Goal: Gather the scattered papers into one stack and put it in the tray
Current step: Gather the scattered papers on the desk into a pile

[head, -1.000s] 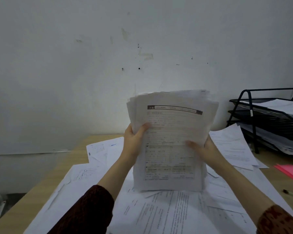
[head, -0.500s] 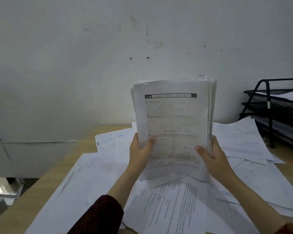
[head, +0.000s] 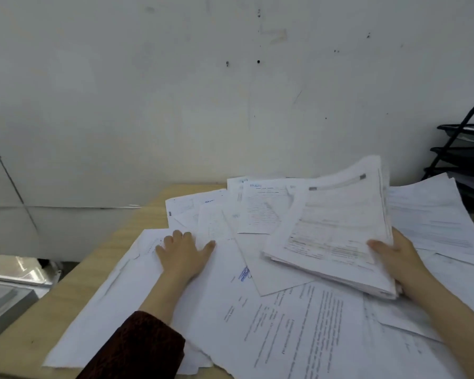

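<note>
Loose sheets (head: 298,332) cover most of the desk (head: 137,220) in front of me, overlapping at odd angles, some printed with dense text, one carrying a blue stamp near the middle. More sheets fan out toward the back right, right up to the foot of the black tray rack (head: 465,149), which stands at the far right edge with its tiers only partly in view; I see pale paper on the shelves but can't make out how much. The spread of paper lies between me and that rack.

The desk is light wood, bare only along its left side and near corner. Behind it is a scuffed white wall (head: 175,91) with a few dark specks and marks. Off the left edge, lower down, something metallic and shiny shows, too blurred to name.

Now the hands. My left hand (head: 184,250) lies flat, fingers spread and straight, pressing down on the sheets at the left of the pile; a dark red sleeve (head: 137,348) covers that forearm. My right hand (head: 397,255) grips the gathered stack (head: 334,233) at its near right corner, thumb on top, fingers underneath. The stack is tilted, its far end raised above the desk, its near edge low over the loose sheets, well short of the rack.
</note>
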Tool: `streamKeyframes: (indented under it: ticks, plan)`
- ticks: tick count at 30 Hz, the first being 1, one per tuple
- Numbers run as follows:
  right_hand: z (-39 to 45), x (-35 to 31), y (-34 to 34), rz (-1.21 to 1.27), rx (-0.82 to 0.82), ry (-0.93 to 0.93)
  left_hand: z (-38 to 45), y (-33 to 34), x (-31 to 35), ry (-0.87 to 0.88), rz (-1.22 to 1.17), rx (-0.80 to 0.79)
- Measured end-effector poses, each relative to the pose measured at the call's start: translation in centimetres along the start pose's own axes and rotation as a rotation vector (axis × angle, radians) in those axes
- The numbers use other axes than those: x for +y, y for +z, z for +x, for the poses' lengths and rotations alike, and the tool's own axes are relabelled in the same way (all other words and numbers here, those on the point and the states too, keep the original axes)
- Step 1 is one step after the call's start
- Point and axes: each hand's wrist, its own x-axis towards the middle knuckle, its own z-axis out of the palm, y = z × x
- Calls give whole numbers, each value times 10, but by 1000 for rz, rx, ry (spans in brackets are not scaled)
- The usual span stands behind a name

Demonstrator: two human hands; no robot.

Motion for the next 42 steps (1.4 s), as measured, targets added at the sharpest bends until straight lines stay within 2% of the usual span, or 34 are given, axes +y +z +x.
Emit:
streamKeyframes:
  ticks: [4, 8, 10, 12, 14, 16, 19, 23, 26, 28, 30, 32, 33, 34, 36, 38, 40, 42]
  plan:
    - [5, 10, 1, -41, 14, 85, 4, 4, 13, 6, -198, -46]
    - [4, 8, 4, -85, 27, 56, -5, -1, 24, 64, -730, 24]
    - [3, 7, 4, -87, 25, 47, -5, -6, 21, 6, -945, 40]
    - [1, 4, 5, -87, 30, 52, 0, -12, 16, -68, -958, -17]
    - [-1, 1, 7, -62, 21, 62, 4, -15, 10, -33, -854, -54]
    - [-4, -4, 10, -39, -9, 62, 4, -20, 7, 57, -764, 59]
    - [-12, -8, 16, -59, -62, 46, -1, -39, 1, 122, -766, 334]
    - [-14, -2, 21, -142, -101, 9, -7, -67, -19, 158, -938, 653]
    - [-14, -3, 19, -148, -112, 15, -10, -82, -30, 57, -1202, 734]
    - [-16, -6, 19, -145, -122, 16, -11, -89, -32, -51, -1356, 688]
    - [-18, -6, 19, -142, -129, 18, -9, -95, -35, -174, -1488, 536]
    - [-19, -8, 19, -143, -132, 22, 1, -98, -33, -326, -1458, 277]
    - [-20, -9, 19, -150, -134, 27, 5, -99, -29, -349, -1404, 155]
    - [-21, -10, 19, -151, -135, 26, 9, -96, -20, -329, -1319, 44]
    - [-23, -12, 19, -156, -136, 16, 8, -86, 3, -221, -1269, -56]
    - [-24, -13, 18, -161, -132, 14, 5, -68, 27, -130, -1114, -112]
    - [-24, -14, 16, -137, -123, 34, -1, -51, 48, 52, -1021, -172]
    - [-23, -13, 14, -95, -121, 65, -6, -33, 62, 191, -832, -168]
